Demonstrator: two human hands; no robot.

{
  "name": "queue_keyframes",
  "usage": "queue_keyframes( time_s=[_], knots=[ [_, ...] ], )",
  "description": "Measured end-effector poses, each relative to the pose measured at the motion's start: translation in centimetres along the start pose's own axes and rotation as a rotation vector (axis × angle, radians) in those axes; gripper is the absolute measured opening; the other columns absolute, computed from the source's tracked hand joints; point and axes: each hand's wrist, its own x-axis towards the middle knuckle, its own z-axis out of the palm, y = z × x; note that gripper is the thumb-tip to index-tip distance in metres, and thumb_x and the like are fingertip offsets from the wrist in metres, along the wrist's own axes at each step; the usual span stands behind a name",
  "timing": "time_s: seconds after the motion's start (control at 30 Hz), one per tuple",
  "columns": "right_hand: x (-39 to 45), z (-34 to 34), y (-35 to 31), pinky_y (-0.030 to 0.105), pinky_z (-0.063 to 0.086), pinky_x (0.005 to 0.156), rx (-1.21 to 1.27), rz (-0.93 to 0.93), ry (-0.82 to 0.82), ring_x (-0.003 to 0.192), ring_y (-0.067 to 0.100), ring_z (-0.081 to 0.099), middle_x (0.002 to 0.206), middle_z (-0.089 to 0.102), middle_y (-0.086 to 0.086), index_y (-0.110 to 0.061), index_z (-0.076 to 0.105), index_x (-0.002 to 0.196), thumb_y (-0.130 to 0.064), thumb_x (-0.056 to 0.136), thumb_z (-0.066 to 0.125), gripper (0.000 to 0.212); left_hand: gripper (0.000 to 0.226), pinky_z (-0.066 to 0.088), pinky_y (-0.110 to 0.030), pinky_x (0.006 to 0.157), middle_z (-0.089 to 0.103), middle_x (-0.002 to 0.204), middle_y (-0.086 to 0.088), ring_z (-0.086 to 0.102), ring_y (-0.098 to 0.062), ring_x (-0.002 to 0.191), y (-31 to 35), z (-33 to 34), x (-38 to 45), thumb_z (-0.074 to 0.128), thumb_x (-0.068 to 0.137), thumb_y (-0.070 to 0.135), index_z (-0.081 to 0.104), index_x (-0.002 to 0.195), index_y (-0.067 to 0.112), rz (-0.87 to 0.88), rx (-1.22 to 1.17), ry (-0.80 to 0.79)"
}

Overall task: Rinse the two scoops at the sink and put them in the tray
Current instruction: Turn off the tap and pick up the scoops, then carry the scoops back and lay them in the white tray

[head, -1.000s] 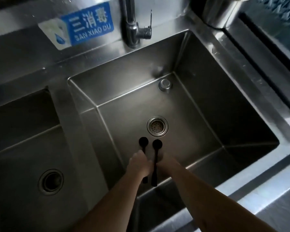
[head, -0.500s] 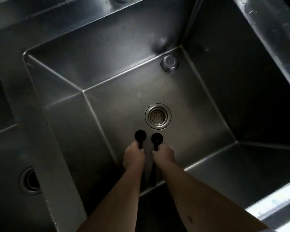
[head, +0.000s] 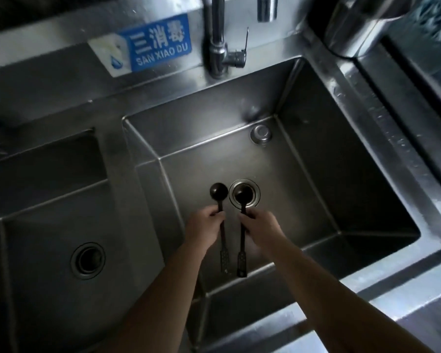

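The left hand (head: 204,226) pinches one long black plastic scoop (head: 222,225); the right hand (head: 261,226) pinches the other black scoop (head: 242,233). Both fists are closed on the handles. The scoops lie side by side over the steel sink (head: 316,174), bowls pointing away toward the round drain (head: 255,198). Behind the tap (head: 218,39), a blue sign (head: 155,45) reads "SAN XIAO DU".

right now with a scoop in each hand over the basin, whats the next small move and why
Probably free the right hand and lift the faucet lever: no water is running, and both black scoops sit low over the drain, away from the spout.
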Motion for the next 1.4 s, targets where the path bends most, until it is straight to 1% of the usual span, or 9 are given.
queue_keyframes(
  time_s=[0.2, 0.3, 0.5, 0.63, 0.7, 0.87, 1.07, 1.2, 1.4],
  knots=[
    [-8.9, -2.7, -4.3, 0.034, 0.036, 0.058, 0.164, -0.152, -0.101, 0.055, 0.014, 0.047, 0.053, 0.054, -0.003, -0.015, 0.072, 0.067, -0.025, 0.085, 0.069, 0.021, 0.013, 0.050, -0.028, 0.065, 0.075, 0.071, -0.003, 0.068, -0.020, 0.065, 2.8, -5.7, -7.9, 0.064, 0.087, 0.024, 0.076, 0.085, 0.019, 0.099, -0.011, -0.060],
    [-12.3, -2.7, -5.6, 0.034, 0.030, 0.053, 0.226, -0.186, -0.179, 0.054, 0.019, 0.040, 0.058, 0.047, 0.007, -0.006, 0.066, 0.067, -0.019, 0.088, 0.068, 0.025, 0.013, 0.053, -0.017, 0.063, 0.076, 0.070, 0.005, 0.071, -0.008, 0.066, 3.5, -7.7, -11.5, 0.064, 0.083, 0.030, 0.076, 0.081, 0.034, 0.146, -0.060, -0.063],
    [-17.3, -0.9, -5.9, 0.022, 0.031, 0.048, 0.334, -0.206, -0.275, 0.049, 0.011, 0.040, 0.057, 0.048, 0.003, 0.003, 0.069, 0.080, -0.015, 0.091, 0.065, 0.021, 0.013, 0.059, -0.034, 0.069, 0.077, 0.071, 0.000, 0.075, -0.018, 0.072, 2.8, -10.5, -16.6, 0.066, 0.076, 0.034, 0.075, 0.079, 0.043, 0.153, -0.184, -0.046],
    [-20.2, 0.7, -5.8, 0.025, 0.031, 0.051, 0.376, -0.240, -0.267, 0.053, 0.015, 0.040, 0.059, 0.047, 0.006, 0.002, 0.070, 0.080, -0.014, 0.092, 0.065, 0.021, 0.012, 0.056, -0.020, 0.062, 0.077, 0.072, -0.001, 0.074, -0.015, 0.071, 1.3, -12.5, -18.4, 0.066, 0.082, 0.028, 0.075, 0.090, 0.025, 0.169, -0.173, -0.064],
    [-21.8, 1.5, -5.6, 0.028, 0.031, 0.053, 0.394, -0.255, -0.233, 0.058, 0.020, 0.039, 0.062, 0.046, 0.011, 0.006, 0.069, 0.083, -0.014, 0.091, 0.065, 0.021, 0.011, 0.053, -0.016, 0.059, 0.077, 0.072, -0.001, 0.074, -0.014, 0.070, 0.7, -13.2, -19.2, 0.066, 0.085, 0.022, 0.075, 0.092, 0.020, 0.178, -0.169, -0.083],
    [-27.4, 3.8, -3.9, 0.026, 0.032, 0.050, 0.449, -0.224, -0.100, 0.055, 0.018, 0.041, 0.061, 0.048, 0.009, 0.003, 0.072, 0.082, -0.017, 0.087, 0.070, 0.021, 0.028, 0.055, -0.017, 0.062, 0.077, 0.073, 0.006, 0.072, -0.009, 0.070, -1.1, -14.6, -22.8, 0.067, 0.088, 0.016, 0.075, 0.079, 0.042, 0.273, -0.126, -0.172],
    [-34.6, 7.0, 0.4, 0.021, 0.030, 0.045, 0.590, -0.185, 0.137, 0.045, 0.011, 0.040, 0.051, 0.047, 0.001, 0.001, 0.070, 0.072, -0.011, 0.087, 0.070, 0.020, 0.015, 0.038, -0.008, 0.040, 0.070, 0.061, 0.003, 0.058, 0.002, 0.046, -3.3, -15.1, -28.4, 0.066, 0.088, 0.007, 0.076, 0.084, 0.018, 0.291, -0.088, -0.357],
    [-40.2, 8.0, 4.6, 0.019, 0.030, 0.041, 0.721, -0.139, 0.273, 0.041, 0.009, 0.039, 0.048, 0.046, 0.000, 0.011, 0.065, 0.075, -0.010, 0.087, 0.070, 0.025, 0.012, 0.035, -0.008, 0.039, 0.066, 0.062, -0.002, 0.054, 0.002, 0.044, -4.2, -14.1, -32.6, 0.063, 0.090, 0.005, 0.074, 0.086, 0.010, 0.317, 0.010, -0.522],
    [-49.3, 7.7, 11.6, 0.016, 0.034, 0.042, 0.898, -0.110, 0.528, 0.042, 0.005, 0.043, 0.049, 0.052, -0.004, -0.002, 0.075, 0.074, -0.008, 0.089, 0.068, 0.017, 0.013, 0.032, -0.007, 0.037, 0.068, 0.055, 0.001, 0.053, 0.004, 0.040, -5.4, -8.8, -39.3, 0.061, 0.090, 0.004, 0.072, 0.086, 0.010, 0.413, 0.221, -0.770]
  ],
)
